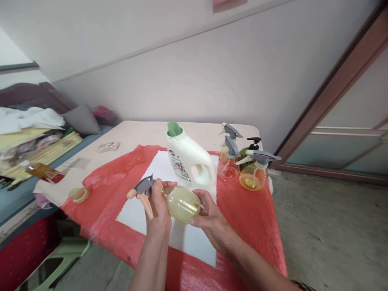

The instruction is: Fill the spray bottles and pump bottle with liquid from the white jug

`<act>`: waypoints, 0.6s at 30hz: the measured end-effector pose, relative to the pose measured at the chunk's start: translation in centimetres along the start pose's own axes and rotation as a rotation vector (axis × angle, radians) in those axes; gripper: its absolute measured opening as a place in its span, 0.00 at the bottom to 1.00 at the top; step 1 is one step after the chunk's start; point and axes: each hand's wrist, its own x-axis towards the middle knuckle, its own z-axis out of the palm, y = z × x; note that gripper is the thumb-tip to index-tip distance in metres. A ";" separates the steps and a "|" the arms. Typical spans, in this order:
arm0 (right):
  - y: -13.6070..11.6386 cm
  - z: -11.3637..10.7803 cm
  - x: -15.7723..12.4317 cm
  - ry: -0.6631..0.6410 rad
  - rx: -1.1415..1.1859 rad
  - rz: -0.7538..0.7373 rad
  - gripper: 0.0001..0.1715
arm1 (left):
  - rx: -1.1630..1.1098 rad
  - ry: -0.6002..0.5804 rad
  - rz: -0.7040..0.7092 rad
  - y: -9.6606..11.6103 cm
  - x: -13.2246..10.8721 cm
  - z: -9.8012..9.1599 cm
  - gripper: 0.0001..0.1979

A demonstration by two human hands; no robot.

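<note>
A yellowish clear spray bottle [183, 204] lies tilted on its side in the air between my two hands. My left hand [159, 206] is closed round its neck, just beside the grey and peach trigger head [144, 189]. The fingers of my right hand [209, 214] grip the bottle's base. Behind it, a large cream jug [194, 159] with a handle stands uncapped, its green spout [174, 129] showing at the mouth. Under the jug and my hands is a white sheet [136, 210].
Spray bottles with grey heads, one pink [228, 169] and one amber [253, 177], stand at the right near a black-topped pump bottle [254, 142]. A pale cap [79, 195] lies left on the red plastic cover [109, 178]. An oil-coloured bottle [44, 171] lies at the far left.
</note>
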 end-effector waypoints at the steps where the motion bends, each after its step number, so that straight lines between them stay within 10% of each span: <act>1: 0.1 0.1 0.0 0.002 0.029 0.007 0.40 | 0.007 0.014 0.012 0.1 0.0 0.0 0.14; 13: 0.6 -0.2 0.0 -0.063 0.199 0.253 0.32 | 0.051 -0.191 -0.074 1.0 0.2 -0.5 0.17; 18: 0.7 -0.1 0.5 0.016 0.189 0.460 0.39 | 0.104 -0.086 -0.007 0.5 -0.7 -0.1 0.16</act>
